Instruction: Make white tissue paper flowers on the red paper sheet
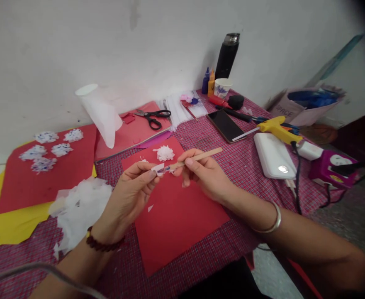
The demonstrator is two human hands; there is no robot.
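My right hand (203, 172) is closed around a flat wooden craft stick (201, 157), which points left over a red paper sheet (176, 220). Its tip carries blue marks and a small white paper piece (157, 168). My left hand (132, 191) pinches that white piece at the stick's tip between thumb and fingers. Just beyond the hands a small white tissue flower (164, 153) lies on the red sheet.
A heap of white tissue (79, 211) lies at the left, and several blue-white paper flowers (50, 149) on red paper behind it. Scissors (154, 116), a phone (226, 126), a yellow glue gun (277, 129), a white power bank (274, 155), bottles (209, 82) and a black flask (227, 56) stand further back.
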